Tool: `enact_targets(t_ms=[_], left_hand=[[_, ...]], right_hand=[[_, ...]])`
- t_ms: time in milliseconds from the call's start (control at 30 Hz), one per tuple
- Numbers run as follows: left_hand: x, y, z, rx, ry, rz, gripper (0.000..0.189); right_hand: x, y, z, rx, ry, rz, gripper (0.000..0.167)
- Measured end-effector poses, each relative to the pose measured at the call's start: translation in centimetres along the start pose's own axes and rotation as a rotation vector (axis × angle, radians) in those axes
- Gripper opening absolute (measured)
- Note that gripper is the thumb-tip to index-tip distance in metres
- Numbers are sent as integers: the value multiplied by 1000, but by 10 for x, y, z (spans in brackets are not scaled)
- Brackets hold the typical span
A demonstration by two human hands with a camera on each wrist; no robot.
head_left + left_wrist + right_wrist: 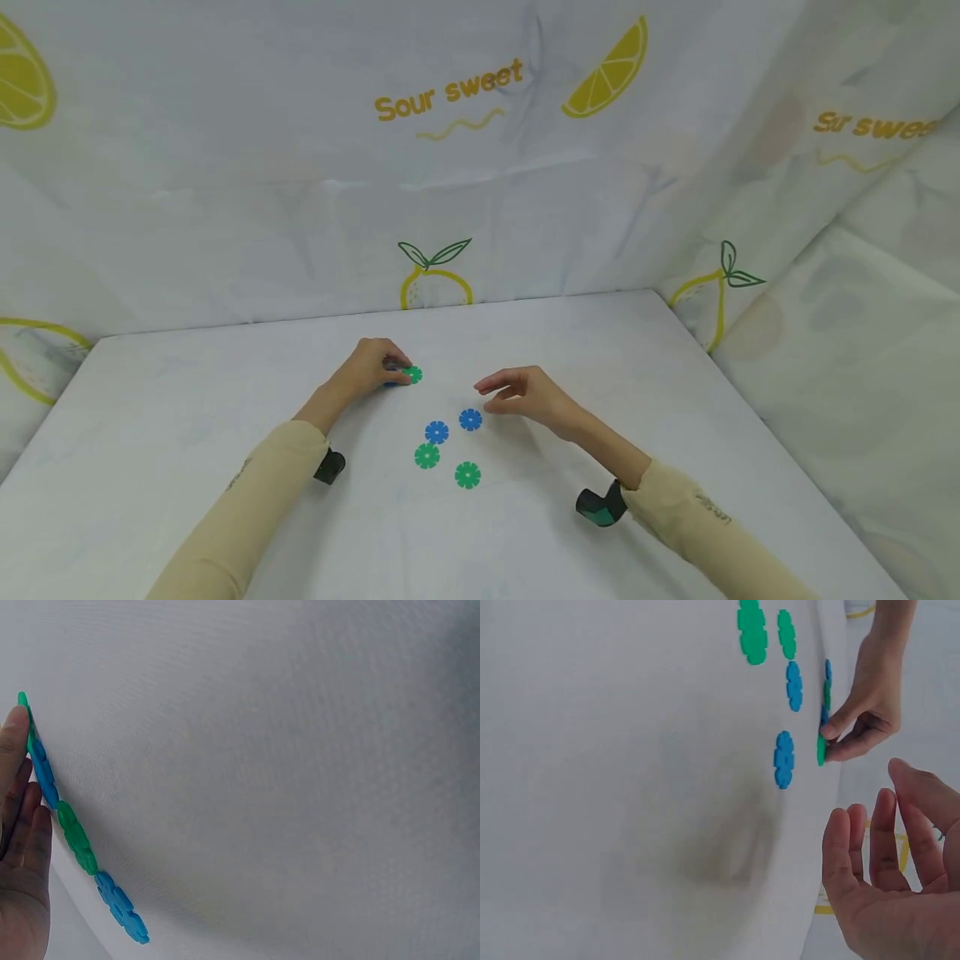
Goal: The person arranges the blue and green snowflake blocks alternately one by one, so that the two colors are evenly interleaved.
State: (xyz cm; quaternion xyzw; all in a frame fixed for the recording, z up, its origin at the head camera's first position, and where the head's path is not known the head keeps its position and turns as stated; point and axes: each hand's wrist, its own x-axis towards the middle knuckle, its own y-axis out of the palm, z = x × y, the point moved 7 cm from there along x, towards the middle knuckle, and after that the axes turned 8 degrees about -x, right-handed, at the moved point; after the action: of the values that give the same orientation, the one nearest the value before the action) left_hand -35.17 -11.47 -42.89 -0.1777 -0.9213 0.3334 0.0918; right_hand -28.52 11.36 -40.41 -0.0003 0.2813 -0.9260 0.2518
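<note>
My left hand [369, 367] is over the far middle of the table, pinching the green notched disc [415, 375] at one end of a joined row of discs. In the left wrist view the row alternates green and blue, with a second green disc [76, 838] and a blue disc [121, 907] beyond the fingers. My right hand [532, 397] hovers with bent, parted fingers and holds nothing. Nearest to it lies a loose blue disc [470, 419]. Another blue disc [437, 432] and a green disc [427, 456] lie close together, and one more green disc [467, 475] is nearer me.
A white cloth covers the table [187, 400]. Behind it hangs a white curtain [300, 233] printed with lemons and lettering, continuing down the right side. Black wrist cameras hang under the left sleeve [270, 467] and the right sleeve [675, 508].
</note>
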Motion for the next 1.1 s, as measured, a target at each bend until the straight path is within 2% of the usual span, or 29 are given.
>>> enact_targets(t_ms=[300,467,833,967,1100], left_hand=[[0,1,-1,0,-4,-6,24],[1,2,1,-3,-14,-6,23],[1,1,1,11,-33,-2,24],[1,1,1,18,-40,-6,24],[1,1,1,19,-43,-7,24]], right_hand=[[1,9,-6,-48,-124,139,32],[3,14,-9,-71,-162,213,32],[21,11,-6,-216,-330,312,28],[31,10,-5,-225,-331,366,28],[41,13,-8,-232,-276,422,27]])
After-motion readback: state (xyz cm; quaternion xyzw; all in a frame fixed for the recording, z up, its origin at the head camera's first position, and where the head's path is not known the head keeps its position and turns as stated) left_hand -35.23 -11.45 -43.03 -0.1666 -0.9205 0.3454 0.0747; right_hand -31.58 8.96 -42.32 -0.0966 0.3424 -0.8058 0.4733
